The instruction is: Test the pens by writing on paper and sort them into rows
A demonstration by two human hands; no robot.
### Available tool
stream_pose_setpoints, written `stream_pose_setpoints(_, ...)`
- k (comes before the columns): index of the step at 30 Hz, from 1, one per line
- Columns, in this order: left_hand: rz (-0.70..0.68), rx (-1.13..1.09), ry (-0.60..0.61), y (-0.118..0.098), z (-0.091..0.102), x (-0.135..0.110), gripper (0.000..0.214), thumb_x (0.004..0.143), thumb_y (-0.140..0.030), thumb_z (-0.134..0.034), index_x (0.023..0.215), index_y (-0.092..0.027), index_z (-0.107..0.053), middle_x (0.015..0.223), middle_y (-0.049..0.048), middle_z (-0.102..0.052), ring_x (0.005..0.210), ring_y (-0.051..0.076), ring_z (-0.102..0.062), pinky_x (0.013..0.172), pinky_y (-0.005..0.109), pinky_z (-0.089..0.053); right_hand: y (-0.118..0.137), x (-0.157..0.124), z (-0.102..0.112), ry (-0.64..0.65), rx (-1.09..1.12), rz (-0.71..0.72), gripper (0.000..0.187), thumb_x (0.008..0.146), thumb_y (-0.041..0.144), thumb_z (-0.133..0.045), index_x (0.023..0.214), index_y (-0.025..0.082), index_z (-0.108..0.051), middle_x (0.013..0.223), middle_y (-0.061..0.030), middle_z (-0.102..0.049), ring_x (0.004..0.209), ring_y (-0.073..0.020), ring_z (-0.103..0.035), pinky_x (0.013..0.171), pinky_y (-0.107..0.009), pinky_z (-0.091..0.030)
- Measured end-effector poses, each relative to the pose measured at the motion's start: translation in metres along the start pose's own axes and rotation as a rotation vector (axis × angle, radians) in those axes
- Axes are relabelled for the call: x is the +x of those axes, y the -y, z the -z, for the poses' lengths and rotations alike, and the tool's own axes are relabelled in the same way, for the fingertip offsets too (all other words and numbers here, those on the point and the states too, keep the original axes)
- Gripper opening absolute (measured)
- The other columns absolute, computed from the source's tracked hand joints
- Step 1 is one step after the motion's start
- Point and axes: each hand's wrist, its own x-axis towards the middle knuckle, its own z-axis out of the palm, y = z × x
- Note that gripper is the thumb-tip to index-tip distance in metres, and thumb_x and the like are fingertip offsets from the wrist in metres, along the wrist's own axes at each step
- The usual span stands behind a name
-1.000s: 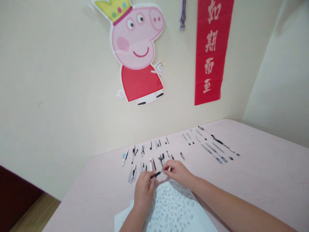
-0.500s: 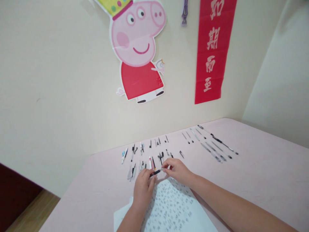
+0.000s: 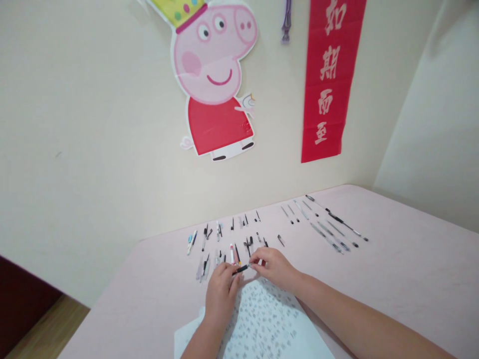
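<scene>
Left hand [image 3: 221,289]: closed around a black pen [image 3: 241,269], probably to steady it.
Right hand [image 3: 275,265]: pinching the pen's pale end, seemingly for fine control.
Pen: between both hands, near the written paper's [image 3: 277,319] far edge; barrel contents too small to tell.
Pink table [image 3: 404,279]: pen parts [image 3: 205,266] grouped, apparently as sets; slim pens [image 3: 334,236] lined up rightward.

- We get soft, fairly even light across the wall [image 3: 112,124]; its source is out of view.
- We see 1 muted shadow beneath the right forearm [image 3: 359,311], on the table [image 3: 419,279].
- We notice faint sheen on the pig [image 3: 215,89].
- We find the floor [image 3: 56,326] dimmer.
- We cannot read the paper [image 3: 271,324]; pens [image 3: 336,218] look soft.
- We see wide-angle stretching toward the edges.
</scene>
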Motion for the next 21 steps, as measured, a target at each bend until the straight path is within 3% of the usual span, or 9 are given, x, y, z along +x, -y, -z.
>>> stream_pose_setpoints(15,-0.031,0.001,-0.024,0.0001,-0.0002,-0.0015,0.021,0.083,-0.026,-0.048,0.093,-0.020,-0.066,0.087,0.0075,-0.061,0.083,0.021,-0.058,0.074,0.034,-0.047,0.0015,-0.0017,0.0007,0.008,-0.043,0.029,0.007,0.078,0.017,-0.055,0.075,0.018,-0.061,0.069,0.0001,-0.060,0.062,-0.0115,-0.053,0.058,-0.021,-0.038)
stream_pose_setpoints(21,-0.046,0.007,-0.006,-0.0023,0.0007,-0.0010,0.021,0.085,-0.026,-0.047,0.092,-0.018,-0.065,0.088,0.0082,-0.060,0.083,0.021,-0.057,0.073,0.035,-0.047,0.0026,-0.0014,0.0012,0.046,-0.121,0.022,0.023,0.086,0.025,-0.046,0.066,0.017,-0.055,0.063,0.0001,-0.055,0.061,-0.0120,-0.049,0.057,-0.022,-0.035)
